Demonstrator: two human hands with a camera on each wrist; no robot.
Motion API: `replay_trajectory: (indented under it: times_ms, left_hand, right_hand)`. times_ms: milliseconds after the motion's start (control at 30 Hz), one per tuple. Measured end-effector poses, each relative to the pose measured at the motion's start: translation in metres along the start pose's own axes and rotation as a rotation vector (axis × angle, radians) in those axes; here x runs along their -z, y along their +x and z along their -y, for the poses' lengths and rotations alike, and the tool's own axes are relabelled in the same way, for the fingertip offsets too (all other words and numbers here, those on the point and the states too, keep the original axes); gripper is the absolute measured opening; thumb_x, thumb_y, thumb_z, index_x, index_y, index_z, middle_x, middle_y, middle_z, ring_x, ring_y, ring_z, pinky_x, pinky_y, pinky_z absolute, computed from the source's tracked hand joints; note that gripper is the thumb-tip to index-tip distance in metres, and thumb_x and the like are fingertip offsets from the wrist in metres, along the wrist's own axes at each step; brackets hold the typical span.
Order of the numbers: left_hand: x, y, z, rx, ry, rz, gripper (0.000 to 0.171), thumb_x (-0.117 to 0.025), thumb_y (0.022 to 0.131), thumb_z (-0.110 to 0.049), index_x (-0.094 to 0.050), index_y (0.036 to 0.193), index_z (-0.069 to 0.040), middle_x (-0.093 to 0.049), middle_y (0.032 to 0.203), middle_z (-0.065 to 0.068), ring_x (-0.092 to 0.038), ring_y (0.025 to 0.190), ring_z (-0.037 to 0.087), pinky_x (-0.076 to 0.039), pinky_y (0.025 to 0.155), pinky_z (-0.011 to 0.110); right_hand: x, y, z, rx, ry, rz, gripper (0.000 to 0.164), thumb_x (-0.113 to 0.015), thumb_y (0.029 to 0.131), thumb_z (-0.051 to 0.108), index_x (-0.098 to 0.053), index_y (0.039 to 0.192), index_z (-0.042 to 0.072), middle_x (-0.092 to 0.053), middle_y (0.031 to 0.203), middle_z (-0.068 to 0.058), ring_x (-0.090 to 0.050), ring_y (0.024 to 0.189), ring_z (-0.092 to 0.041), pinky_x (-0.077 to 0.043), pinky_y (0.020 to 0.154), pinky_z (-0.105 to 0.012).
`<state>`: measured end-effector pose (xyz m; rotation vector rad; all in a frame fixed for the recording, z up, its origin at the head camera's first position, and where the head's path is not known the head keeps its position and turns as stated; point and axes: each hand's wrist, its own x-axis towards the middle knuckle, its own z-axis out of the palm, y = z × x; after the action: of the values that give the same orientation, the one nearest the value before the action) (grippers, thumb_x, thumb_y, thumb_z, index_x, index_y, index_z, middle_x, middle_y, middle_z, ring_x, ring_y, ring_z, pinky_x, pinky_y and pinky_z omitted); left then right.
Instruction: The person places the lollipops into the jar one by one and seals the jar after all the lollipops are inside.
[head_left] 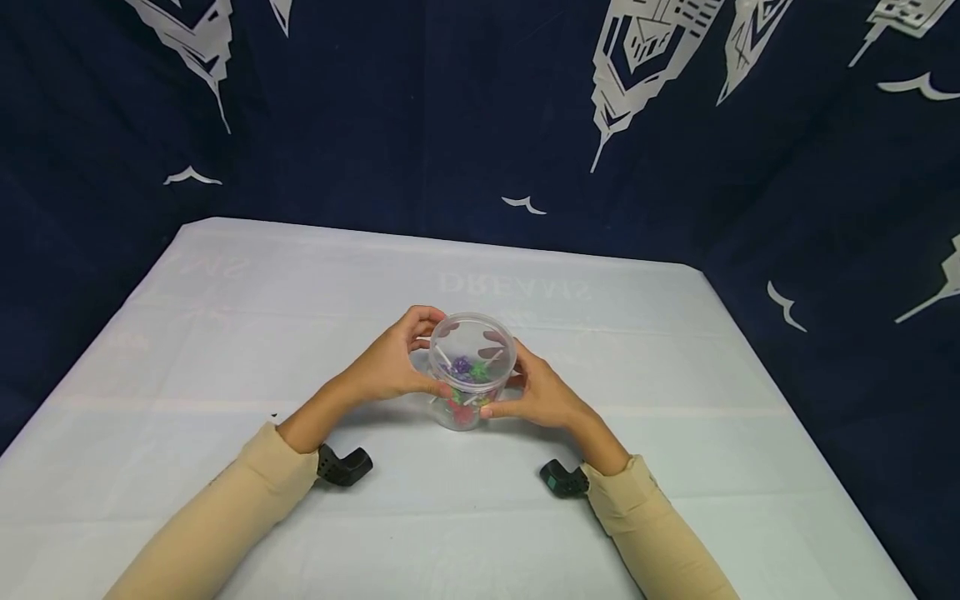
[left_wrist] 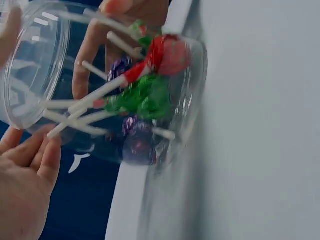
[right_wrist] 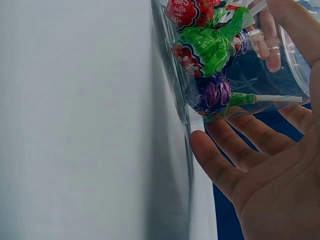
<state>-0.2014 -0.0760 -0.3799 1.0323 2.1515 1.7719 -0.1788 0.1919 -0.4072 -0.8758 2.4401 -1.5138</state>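
Note:
A clear plastic jar stands on the white table near its middle, with a clear lid on top. Inside it are several lollipops in red, green and purple wrappers with white sticks. My left hand grips the jar's left side, fingers curled over the rim and thumb low at the front. My right hand holds the right side, thumb at the front. The right wrist view shows the lollipops pressed against the jar wall, with the right hand's fingers beside it. The left wrist view shows the left hand by the lid.
The white tablecloth covers the table and bears faint mirrored lettering behind the jar. A dark blue backdrop with white prints surrounds the table at the back and sides. A black camera mount sits at each wrist.

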Motion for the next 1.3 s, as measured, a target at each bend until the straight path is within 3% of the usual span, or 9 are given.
replay_trajectory:
  times_ms: [133, 300, 467, 667, 800, 967, 1067, 1167, 1300]
  left_hand:
    - [0.0018, 0.0019, -0.0018, 0.002, 0.020, 0.009, 0.080, -0.088, 0.073, -0.005, -0.043, 0.140, 0.002, -0.053, 0.135, 0.016, -0.047, 0.128, 0.040, -0.039, 0.109, 0.046]
    - [0.0066, 0.0026, -0.0004, -0.047, -0.007, 0.084, 0.079, -0.083, 0.082, -0.018, -0.040, 0.146, 0.002, -0.051, 0.141, 0.015, -0.046, 0.130, 0.040, -0.038, 0.109, 0.048]
    - [0.0052, 0.0012, -0.0006, -0.046, -0.014, 0.086, 0.095, -0.085, 0.078, -0.035, -0.033, 0.149, 0.001, -0.047, 0.144, 0.017, -0.043, 0.133, 0.037, -0.035, 0.111, 0.050]
    - [-0.0001, 0.0007, -0.0007, -0.004, 0.036, 0.022, 0.091, -0.091, 0.073, -0.022, -0.035, 0.142, 0.000, -0.049, 0.139, 0.016, -0.045, 0.130, 0.036, -0.037, 0.110, 0.046]
    - [0.0027, -0.0001, -0.0003, -0.041, -0.003, 0.056, 0.083, -0.084, 0.081, -0.018, -0.036, 0.146, 0.002, -0.046, 0.143, 0.019, -0.045, 0.132, 0.035, -0.035, 0.111, 0.049]
    - [0.0022, 0.0001, 0.0014, -0.025, -0.020, 0.042, 0.095, -0.089, 0.074, -0.027, -0.032, 0.144, 0.003, -0.048, 0.140, 0.019, -0.044, 0.131, 0.037, -0.036, 0.110, 0.049]
    - [0.0016, 0.0013, 0.0003, -0.009, 0.004, 0.020, 0.087, -0.090, 0.073, -0.017, -0.037, 0.140, 0.002, -0.050, 0.136, 0.017, -0.046, 0.129, 0.038, -0.038, 0.108, 0.047]
    - [0.0043, 0.0006, -0.0013, -0.024, -0.016, 0.044, 0.077, -0.084, 0.079, -0.006, -0.040, 0.141, 0.002, -0.050, 0.138, 0.017, -0.046, 0.130, 0.038, -0.038, 0.109, 0.048]
    - [0.0050, 0.0003, -0.0015, -0.024, -0.036, 0.057, 0.083, -0.086, 0.076, -0.008, -0.037, 0.143, 0.003, -0.049, 0.140, 0.018, -0.043, 0.131, 0.040, -0.036, 0.110, 0.049]
  right_hand:
    - [0.0001, 0.0002, 0.0004, 0.001, 0.002, 0.001, 0.103, -0.090, 0.073, 0.011, -0.028, 0.155, 0.008, -0.050, 0.140, -0.019, -0.052, 0.126, -0.030, -0.051, 0.095, -0.040]
    - [0.0005, -0.0002, 0.0007, -0.003, 0.001, 0.002, 0.104, -0.090, 0.072, 0.011, -0.027, 0.155, 0.006, -0.050, 0.140, -0.019, -0.053, 0.126, -0.030, -0.051, 0.095, -0.041]
    - [0.0008, -0.0007, 0.0010, -0.005, 0.005, -0.003, 0.104, -0.090, 0.072, 0.010, -0.027, 0.155, 0.007, -0.050, 0.141, -0.019, -0.052, 0.126, -0.030, -0.051, 0.096, -0.041]
    - [0.0009, -0.0006, 0.0012, -0.009, 0.009, -0.003, 0.103, -0.090, 0.072, 0.011, -0.028, 0.155, 0.013, -0.049, 0.141, -0.019, -0.051, 0.128, -0.030, -0.050, 0.097, -0.041]
    - [0.0009, -0.0004, 0.0003, -0.009, 0.008, -0.002, 0.104, -0.090, 0.072, 0.011, -0.028, 0.155, 0.013, -0.049, 0.142, -0.019, -0.051, 0.127, -0.030, -0.050, 0.097, -0.041]
    - [0.0012, -0.0003, -0.0002, -0.006, 0.011, 0.004, 0.104, -0.090, 0.072, 0.011, -0.027, 0.155, 0.011, -0.049, 0.142, -0.019, -0.051, 0.128, -0.030, -0.050, 0.097, -0.041]
    - [0.0012, -0.0001, 0.0002, -0.002, 0.012, 0.006, 0.103, -0.089, 0.073, 0.011, -0.027, 0.155, 0.010, -0.049, 0.142, -0.019, -0.051, 0.128, -0.030, -0.050, 0.097, -0.041]
    - [0.0014, -0.0004, -0.0002, -0.001, 0.011, 0.004, 0.103, -0.089, 0.073, 0.012, -0.026, 0.155, 0.009, -0.049, 0.142, -0.019, -0.051, 0.128, -0.031, -0.050, 0.097, -0.041]
    - [0.0015, -0.0006, -0.0009, -0.006, 0.012, 0.005, 0.104, -0.089, 0.073, 0.013, -0.026, 0.155, 0.010, -0.049, 0.142, -0.019, -0.051, 0.128, -0.031, -0.050, 0.097, -0.041]
